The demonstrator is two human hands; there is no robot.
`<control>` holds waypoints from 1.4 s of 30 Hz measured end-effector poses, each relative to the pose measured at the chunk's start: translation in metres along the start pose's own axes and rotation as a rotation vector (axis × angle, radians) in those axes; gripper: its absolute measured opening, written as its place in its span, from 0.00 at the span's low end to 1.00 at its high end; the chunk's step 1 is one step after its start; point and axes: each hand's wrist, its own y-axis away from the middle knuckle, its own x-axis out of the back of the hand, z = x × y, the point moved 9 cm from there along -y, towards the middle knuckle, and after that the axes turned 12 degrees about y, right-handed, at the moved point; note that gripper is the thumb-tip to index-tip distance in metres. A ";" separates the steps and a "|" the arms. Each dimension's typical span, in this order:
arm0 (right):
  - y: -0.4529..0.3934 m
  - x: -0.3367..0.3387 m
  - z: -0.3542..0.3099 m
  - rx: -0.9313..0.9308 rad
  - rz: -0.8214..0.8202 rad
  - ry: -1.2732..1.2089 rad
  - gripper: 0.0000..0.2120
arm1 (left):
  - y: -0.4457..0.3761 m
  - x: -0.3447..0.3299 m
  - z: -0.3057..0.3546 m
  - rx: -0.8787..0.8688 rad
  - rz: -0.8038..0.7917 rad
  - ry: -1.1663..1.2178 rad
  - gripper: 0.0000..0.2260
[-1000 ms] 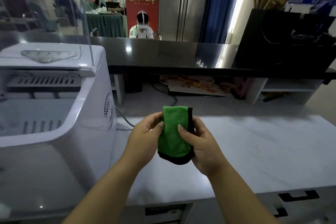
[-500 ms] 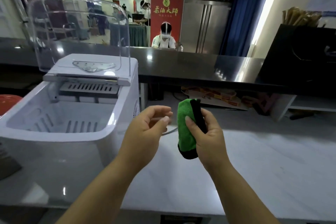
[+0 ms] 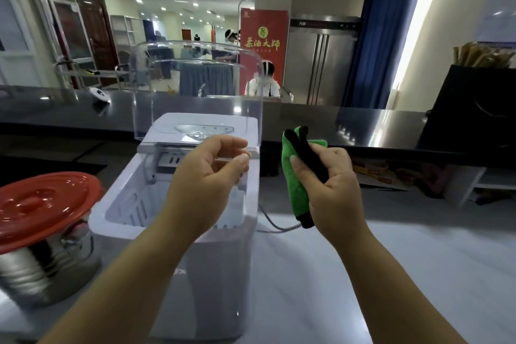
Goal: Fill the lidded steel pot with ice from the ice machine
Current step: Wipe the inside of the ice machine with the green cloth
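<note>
Pale, smooth stone-look worktop (image 3: 391,274) nearest, faintly veined, matte. At its left edge stands the steel pot (image 3: 42,268): round, ribbed shiny wall, a side handle showing, capped by a glossy red domed lid (image 3: 44,204) that is seated on it. The pot sits just beside the ice machine (image 3: 195,246), to its left.

The ice machine is a white plastic box with rounded corners. Its clear curved cover (image 3: 195,86) is tipped up and back, so the bin is exposed; a slotted white basket (image 3: 134,204) shows inside. A grey cord (image 3: 272,225) trails from its right side across the worktop.

Both forearms reach forward, bare. Left hand (image 3: 206,176) hovers over the bin's right rim, fingers loosely curled, thumb near the fingertips, holding nothing; it blocks part of the bin and the machine's top edge. Right hand (image 3: 332,184) is held up to the right of the machine, clear of it, gripping a folded green cloth (image 3: 294,176) — fuzzy pile with black edging — thumb pressed across the front, fingers wrapped behind.

Beyond, a dark glossy counter (image 3: 349,126) runs the full width and cuts off the room behind. A black box (image 3: 472,109) of tan sticks stands on its right end. Farther back: red banner (image 3: 264,50), steel fridge (image 3: 321,61), blue curtain (image 3: 388,36), a seated person (image 3: 264,84) in white.
</note>
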 end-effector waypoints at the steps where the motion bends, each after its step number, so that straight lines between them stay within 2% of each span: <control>1: -0.003 -0.007 -0.007 0.019 -0.002 0.011 0.12 | -0.003 0.011 -0.001 0.001 0.010 -0.005 0.07; 9: -0.022 -0.072 -0.050 0.085 -0.089 0.058 0.13 | -0.030 0.100 -0.012 -0.033 0.109 -0.161 0.07; 13: -0.031 -0.098 -0.065 0.184 -0.087 0.196 0.15 | -0.050 0.137 -0.019 -0.094 0.204 -0.373 0.17; 16: -0.040 -0.112 -0.074 0.269 -0.044 0.321 0.18 | -0.064 0.156 -0.030 -0.047 0.261 -0.458 0.25; 20: -0.054 -0.129 -0.086 0.377 -0.002 0.439 0.20 | -0.078 0.162 -0.052 0.046 0.221 -0.405 0.31; 23: -0.065 -0.141 -0.095 0.456 0.022 0.490 0.21 | -0.090 0.162 -0.069 0.087 0.171 -0.304 0.29; 28: -0.084 -0.153 -0.116 0.600 0.116 0.581 0.20 | -0.095 0.157 -0.076 0.028 0.142 -0.160 0.22; 34: -0.107 -0.158 -0.137 0.632 0.252 0.599 0.19 | -0.093 0.155 -0.077 -0.015 0.127 -0.044 0.21; 42: -0.124 -0.181 -0.164 0.818 0.349 0.677 0.11 | -0.092 0.153 -0.076 0.002 0.110 0.052 0.20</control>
